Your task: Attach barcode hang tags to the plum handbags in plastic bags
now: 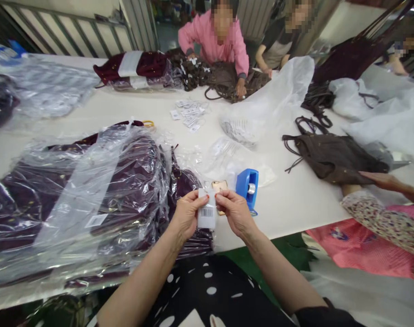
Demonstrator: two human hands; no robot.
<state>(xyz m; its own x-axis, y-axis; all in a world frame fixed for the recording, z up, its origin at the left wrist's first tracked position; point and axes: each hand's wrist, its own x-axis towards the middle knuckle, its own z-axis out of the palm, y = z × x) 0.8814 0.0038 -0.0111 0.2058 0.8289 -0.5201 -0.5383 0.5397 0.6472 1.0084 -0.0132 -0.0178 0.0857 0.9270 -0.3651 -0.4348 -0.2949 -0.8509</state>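
Glossy, crinkled clear plastic wraps the dark maroon cloth bags (132,181). The tape dispenser (242,184) is smooth blue plastic. The brown bag (339,154) looks like matt cloth.

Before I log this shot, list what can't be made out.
- White tag in the hands: small print, too small in the head view.
- Gold phone: head view, partly hidden by tag and right hand.
- Maroon goods: head view, details lost under glossy plastic.
- Patterned sleeve: head view, cut by right edge.
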